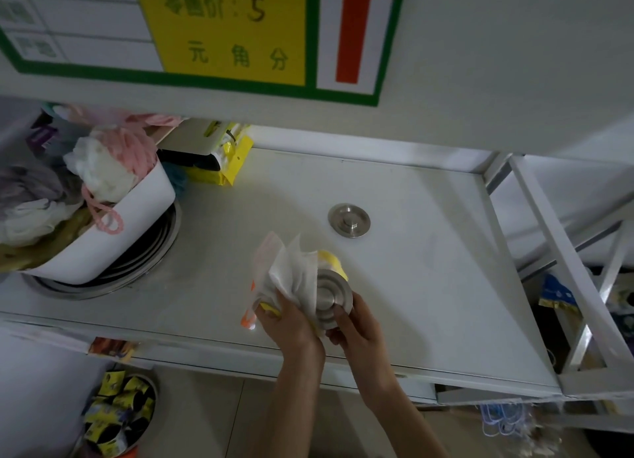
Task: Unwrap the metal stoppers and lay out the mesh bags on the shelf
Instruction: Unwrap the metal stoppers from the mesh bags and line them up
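One bare metal stopper lies flat on the white shelf, right of middle. Above the shelf's front edge, both hands hold a second metal stopper that sticks out of white mesh bags and yellow packaging. My left hand grips the bundle of wrapping from below. My right hand pinches the stopper's rim at its lower right. Part of the stopper is hidden by the white wrapping.
A white tub of pink and white bath puffs leans on stacked metal pans at the shelf's left. Yellow packets lie at the back. A price sign hangs above. A bowl of sachets sits below.
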### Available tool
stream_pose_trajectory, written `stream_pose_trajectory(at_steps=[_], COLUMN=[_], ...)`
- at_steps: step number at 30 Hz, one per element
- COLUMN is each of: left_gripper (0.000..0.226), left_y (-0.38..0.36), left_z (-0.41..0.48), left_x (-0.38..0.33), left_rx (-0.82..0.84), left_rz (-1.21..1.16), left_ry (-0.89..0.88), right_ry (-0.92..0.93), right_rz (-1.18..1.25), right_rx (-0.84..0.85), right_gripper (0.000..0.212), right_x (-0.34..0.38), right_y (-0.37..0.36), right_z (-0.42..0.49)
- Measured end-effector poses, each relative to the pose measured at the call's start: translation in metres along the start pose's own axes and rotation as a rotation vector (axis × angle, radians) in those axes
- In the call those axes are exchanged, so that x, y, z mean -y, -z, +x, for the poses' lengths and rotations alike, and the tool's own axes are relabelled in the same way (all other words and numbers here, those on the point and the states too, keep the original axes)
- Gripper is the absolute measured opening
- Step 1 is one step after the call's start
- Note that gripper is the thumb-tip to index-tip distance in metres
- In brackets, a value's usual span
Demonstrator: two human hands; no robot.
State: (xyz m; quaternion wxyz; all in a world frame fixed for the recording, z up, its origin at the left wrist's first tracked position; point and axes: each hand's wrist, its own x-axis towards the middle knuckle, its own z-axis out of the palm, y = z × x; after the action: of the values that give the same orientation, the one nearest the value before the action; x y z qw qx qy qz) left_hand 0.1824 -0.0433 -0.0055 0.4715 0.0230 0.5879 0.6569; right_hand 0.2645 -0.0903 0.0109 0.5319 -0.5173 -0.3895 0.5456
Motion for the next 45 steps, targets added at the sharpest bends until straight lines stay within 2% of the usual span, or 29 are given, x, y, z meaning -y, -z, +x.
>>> stream_pose_trajectory(at_steps=[6, 10, 13, 17, 21, 28, 35, 36, 38, 40, 43, 45], left_gripper=[0.041, 0.043, 0.045, 0.039, 0.035, 0.034, 0.036, 0.036, 0.036, 0.036, 0.035, 0.034], left_y=[-0.002, -0.002, 0.005, 0.018, 0.031, 0.036, 0.036, 0.036, 0.035, 0.034, 0.033, 0.032], left_z=[0.007, 0.015, 0.016, 0.019, 0.022, 0.018, 0.012, 0.012, 0.012, 0.011, 0.009, 0.005], left_x=[-0.004, -0.007, -0.014, -0.034, -0.047, -0.049, -0.044, -0.043, -0.039, -0.037, -0.034, -0.033], left_rx=[-0.076, -0.117, -0.096, 0.067, 0.187, 0.275, 0.314, 0.315, 0.325, 0.339, 0.415, 0.467], left_rz=[-0.098, -0.08, -0.012, 0.101, 0.136, 0.148, 0.171, 0.181, 0.206, 0.227, 0.263, 0.298], left_ry=[0.001, -0.034, -0.127, -0.196, -0.205, -0.162, -0.067, -0.048, -0.012, 0.015, 0.006, -0.059], right_ry=[0.072, -0.038, -0.094, -0.155, -0.158, -0.13, -0.112, -0.062, 0.104, 0.172, 0.072, -0.004], right_rz=[-0.036, 0.093, 0.105, -0.182, -0.484, -0.776, -0.643, -0.595, -0.519, -0.452, -0.261, -0.132], right_rx=[-0.035, -0.03, -0.116, -0.213, -0.238, -0.274, -0.476, -0.523, -0.568, -0.472, -0.154, -0.011], right_gripper=[0.018, 0.016, 0.017, 0.014, 0.026, 0.043, 0.051, 0.05, 0.033, 0.011, 0.02, 0.017], right_x=[-0.003, -0.004, -0.003, -0.005, -0.013, -0.019, -0.013, -0.01, -0.003, 0.002, 0.012, 0.017], right_y=[0.002, 0.008, 0.02, 0.045, 0.052, 0.043, 0.031, 0.029, 0.023, 0.013, -0.005, -0.013], right_z=[0.003, 0.008, 0.017, 0.057, 0.089, 0.107, 0.1, 0.097, 0.084, 0.066, 0.04, 0.033])
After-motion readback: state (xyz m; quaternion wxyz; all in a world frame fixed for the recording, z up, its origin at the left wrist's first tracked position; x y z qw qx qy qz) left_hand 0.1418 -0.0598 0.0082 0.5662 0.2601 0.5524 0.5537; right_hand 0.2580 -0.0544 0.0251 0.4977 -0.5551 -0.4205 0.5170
